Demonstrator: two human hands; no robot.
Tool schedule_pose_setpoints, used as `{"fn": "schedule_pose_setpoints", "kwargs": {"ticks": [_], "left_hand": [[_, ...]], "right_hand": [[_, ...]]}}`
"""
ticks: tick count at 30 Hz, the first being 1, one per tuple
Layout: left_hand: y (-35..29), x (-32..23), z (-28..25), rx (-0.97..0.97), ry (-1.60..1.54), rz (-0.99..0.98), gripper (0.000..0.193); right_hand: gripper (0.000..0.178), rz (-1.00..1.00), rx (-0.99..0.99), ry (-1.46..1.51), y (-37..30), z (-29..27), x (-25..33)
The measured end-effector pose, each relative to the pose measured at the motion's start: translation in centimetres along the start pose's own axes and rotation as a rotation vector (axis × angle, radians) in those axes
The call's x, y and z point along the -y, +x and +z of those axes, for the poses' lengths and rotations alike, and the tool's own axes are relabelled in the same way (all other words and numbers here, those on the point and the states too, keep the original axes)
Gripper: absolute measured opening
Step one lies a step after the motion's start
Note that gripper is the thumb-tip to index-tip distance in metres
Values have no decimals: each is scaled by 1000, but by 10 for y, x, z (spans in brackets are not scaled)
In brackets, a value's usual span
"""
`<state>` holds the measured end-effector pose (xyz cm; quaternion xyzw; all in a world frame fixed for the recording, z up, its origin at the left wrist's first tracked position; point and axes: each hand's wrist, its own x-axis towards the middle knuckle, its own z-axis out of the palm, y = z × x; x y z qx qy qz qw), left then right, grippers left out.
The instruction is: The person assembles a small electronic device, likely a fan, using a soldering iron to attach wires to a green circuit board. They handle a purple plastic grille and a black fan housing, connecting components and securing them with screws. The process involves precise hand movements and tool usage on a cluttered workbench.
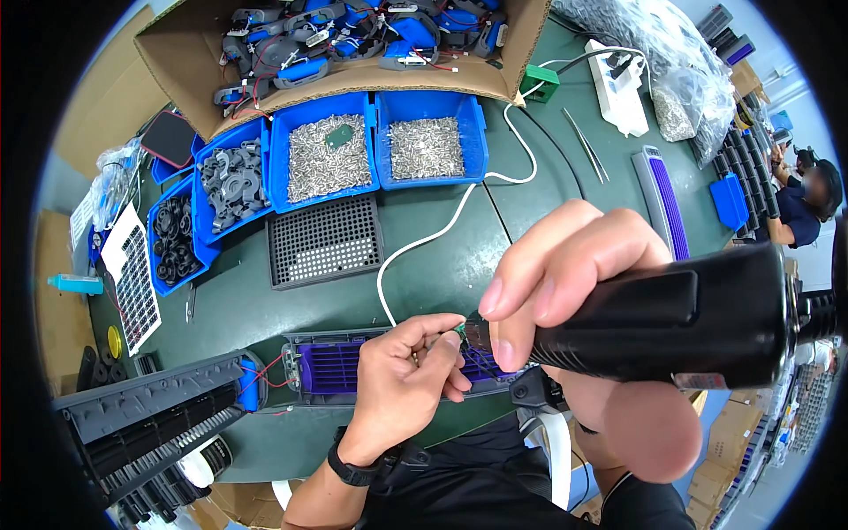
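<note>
My right hand [574,261] is wrapped round a thick black electric screwdriver [680,318], which lies nearly level with its tip toward the left. My left hand [397,375] is closed in a pinch on a small green circuit board [460,329], mostly hidden by the fingers, right by the tool's tip. Under both hands rests a long grey housing with a purple slatted inside [329,367]. Red wires run from its left end to a blue-wrapped part [250,386] at the end of a dark grey assembly [150,406].
Blue bins of screws [329,163], more screws [427,150] and grey plastic parts [234,185] line the back. Before them sits a black perforated tray [324,240]. Behind stands a cardboard box [521,44] of blue-and-grey parts. Tweezers [585,146], a power strip [617,93] and a co-worker [799,208] are rightward.
</note>
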<state>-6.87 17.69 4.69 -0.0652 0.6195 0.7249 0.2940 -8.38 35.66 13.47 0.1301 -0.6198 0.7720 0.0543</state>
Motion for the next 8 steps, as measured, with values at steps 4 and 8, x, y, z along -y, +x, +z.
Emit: {"fn": "schedule_pose_setpoints", "kwargs": {"ticks": [4,8], "left_hand": [[0,0,1,-2,6,8,23],[2,0,4,22,26,16,23]], "right_hand": [[84,-111,107,21,3,-8,-9],[85,-181,156,22,3,-12,-8]]}}
